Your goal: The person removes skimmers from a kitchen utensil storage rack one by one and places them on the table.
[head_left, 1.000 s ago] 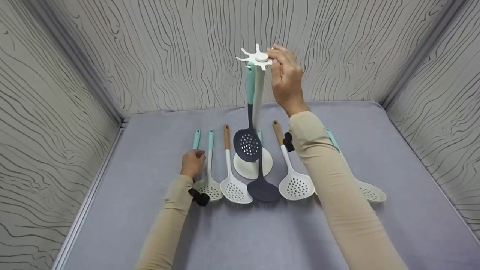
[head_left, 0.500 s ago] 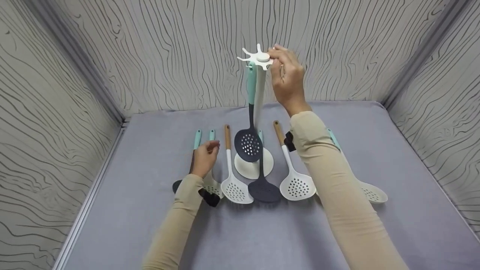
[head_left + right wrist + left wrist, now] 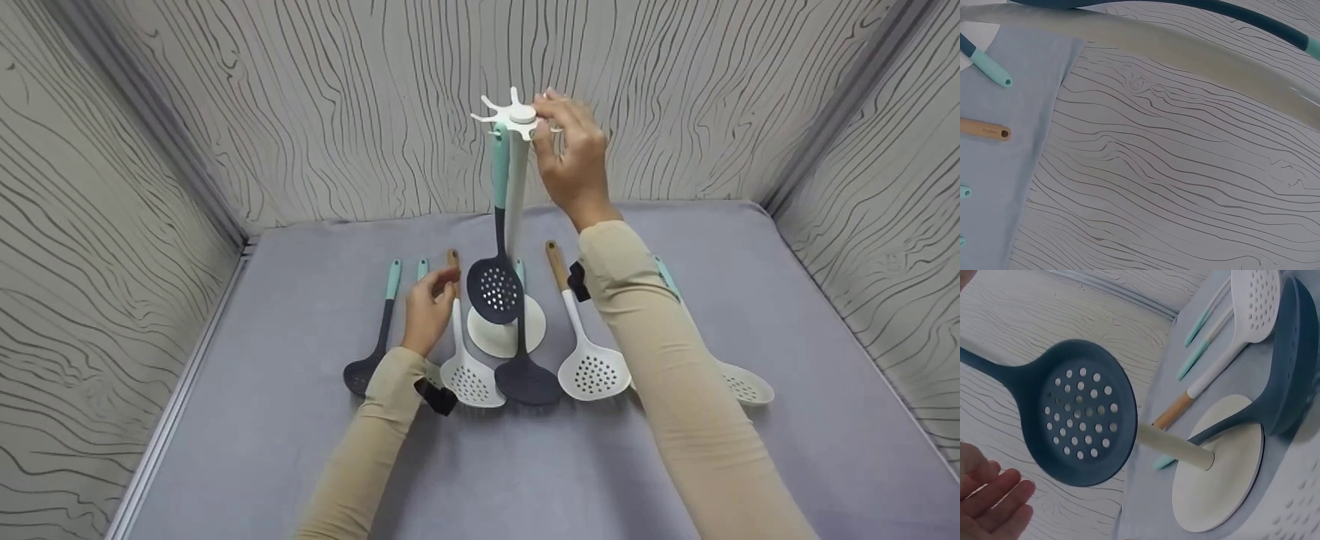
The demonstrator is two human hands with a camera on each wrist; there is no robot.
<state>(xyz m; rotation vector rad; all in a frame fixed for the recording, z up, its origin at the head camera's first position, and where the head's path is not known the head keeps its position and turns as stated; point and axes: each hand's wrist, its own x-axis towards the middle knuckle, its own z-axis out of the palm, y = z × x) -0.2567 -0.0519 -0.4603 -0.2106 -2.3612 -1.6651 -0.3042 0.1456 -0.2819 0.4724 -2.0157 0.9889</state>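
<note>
My right hand [image 3: 574,154] pinches the hooked top of a white utensil stand [image 3: 517,195]. From one hook hangs a navy skimmer [image 3: 495,289] with a mint handle, its perforated bowl low beside the pole. My left hand [image 3: 429,311] holds nothing; its fingers are loosely bent over the handle of a white skimmer [image 3: 469,379] with a wooden grip. In the left wrist view its fingertips [image 3: 1022,492] show at lower left, apart from the hanging skimmer's bowl. The right wrist view has the pole [image 3: 1185,56] along the top, with the hand itself out of frame.
Left lies a navy skimmer [image 3: 386,322]; the pale one beside it is mostly hidden by my left arm. A navy ladle-shaped utensil [image 3: 527,381] lies before the stand's round base [image 3: 487,341]. Right are a white wooden-handled skimmer [image 3: 595,371] and a pale one [image 3: 746,384]. Patterned walls surround the table.
My left hand has moved right, from the leftmost skimmer's mint handle past the pale one to the wooden-handled skimmer. My right hand stays at the stand's top.
</note>
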